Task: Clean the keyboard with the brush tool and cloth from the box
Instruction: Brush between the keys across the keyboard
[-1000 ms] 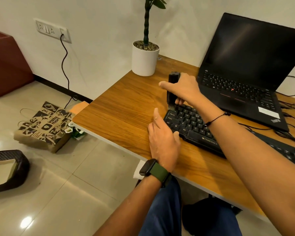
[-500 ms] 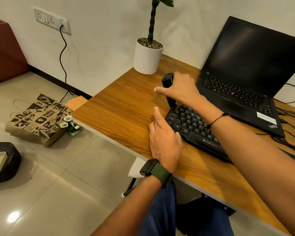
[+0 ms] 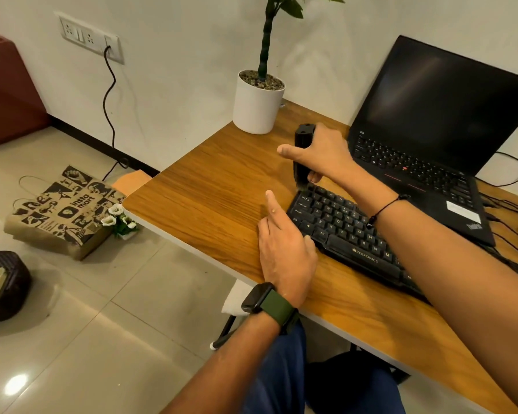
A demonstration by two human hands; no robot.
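Note:
A black keyboard (image 3: 346, 227) lies on the wooden desk (image 3: 216, 192) in front of a laptop. My right hand (image 3: 320, 153) grips a black brush tool (image 3: 302, 150) held upright, its bristles touching the keyboard's far left corner. My left hand (image 3: 284, 249) rests flat on the desk against the keyboard's left end, fingers apart and index finger stretched forward. A watch with a green strap sits on that wrist. No cloth and no box show in the head view.
An open black laptop (image 3: 437, 135) stands behind the keyboard, cables (image 3: 509, 210) trailing to its right. A white plant pot (image 3: 257, 106) sits at the desk's back left corner. On the floor lie a printed paper bag (image 3: 63, 210) and a dark bin (image 3: 3, 285).
The brush has shifted slightly left to the keyboard's top left corner, staying upright in my right hand. My left hand has stayed beside the keyboard. The camera view has drifted a little.

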